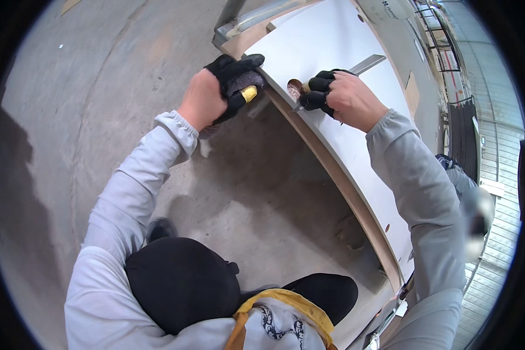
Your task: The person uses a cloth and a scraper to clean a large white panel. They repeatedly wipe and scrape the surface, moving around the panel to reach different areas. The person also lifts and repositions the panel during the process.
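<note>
My left hand, in a black glove with a yellow wrap on one finger, is closed round a dark grey cloth at the edge of a white panel. Its outstretched index finger lies near the panel's corner. My right hand, with black-covered fingers, is closed above the panel near the same edge. Between its fingers is a small tool with a brownish end, mostly hidden; a thin tip seems to touch the panel's edge. I cannot make out its kind.
The panel lies on a brown board stacked beneath it. Grey concrete floor lies to the left. At the right, a person in a light cap is nearby, blurred. Dark racks stand along the far right.
</note>
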Available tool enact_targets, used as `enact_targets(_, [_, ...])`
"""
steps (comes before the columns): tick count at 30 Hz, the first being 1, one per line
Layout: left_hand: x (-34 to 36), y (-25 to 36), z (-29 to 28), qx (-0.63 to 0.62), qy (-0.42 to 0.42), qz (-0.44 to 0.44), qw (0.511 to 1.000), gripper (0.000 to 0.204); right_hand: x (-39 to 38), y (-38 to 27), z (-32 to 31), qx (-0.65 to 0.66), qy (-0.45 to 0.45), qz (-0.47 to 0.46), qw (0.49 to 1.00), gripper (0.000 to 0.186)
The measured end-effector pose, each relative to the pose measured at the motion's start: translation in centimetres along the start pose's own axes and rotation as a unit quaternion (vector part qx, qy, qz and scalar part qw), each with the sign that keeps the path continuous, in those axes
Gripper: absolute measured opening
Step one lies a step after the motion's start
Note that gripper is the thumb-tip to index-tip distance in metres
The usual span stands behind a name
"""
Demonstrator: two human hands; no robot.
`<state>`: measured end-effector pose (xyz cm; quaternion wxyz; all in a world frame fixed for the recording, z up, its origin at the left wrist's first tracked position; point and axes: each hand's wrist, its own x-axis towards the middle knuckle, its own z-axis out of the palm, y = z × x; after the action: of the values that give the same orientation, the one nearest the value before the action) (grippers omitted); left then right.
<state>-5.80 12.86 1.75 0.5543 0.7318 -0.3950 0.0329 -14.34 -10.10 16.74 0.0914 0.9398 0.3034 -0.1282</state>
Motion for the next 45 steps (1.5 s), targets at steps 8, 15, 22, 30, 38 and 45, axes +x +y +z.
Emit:
enact_targets(8, [-1.0, 0.5, -0.1, -0.072, -0.009, -0.021, 0.997, 0.045, 0.2, 0.1, 2.0, 0.043, 0.087, 0.112, 0.989, 0.008])
enact_targets(15, [-1.0, 2.4, -3.2, -0.234, 0.179, -0.108, 0.949, 0.032, -6.5, -0.6, 3.6, 0.048, 0.091, 0.056, 0.993, 0.025])
enact_targets(22, [4.3, 5.3, 1.3, -0.029, 0.015, -0.021, 0.999, 0.023, -11.9, -9.3, 2.7, 0.533, 0.372, 0.453, 0.61, 0.012])
enact_targets(30, [-2.6, 13.8, 13.7, 0.041, -0.211, 0.383, 0.899, 0.045, -18.4, -14.7, 1.7, 0.699, 0.427, 0.502, 0.278, 0.017])
enact_targets(38, [0.4, 12.6, 6.4, -0.281, -0.195, -0.033, 0.939, 0.041, -27.5, -20.3, 5.4, 0.825, 0.285, 0.481, -0.077, 0.022])
enact_targets(45, [7.2, 0.7, 7.2, 0.306, -0.098, 0.045, 0.946, 0.029, -30.6, -21.1, 5.0, 0.812, 0.397, 0.413, -0.11, 0.024])
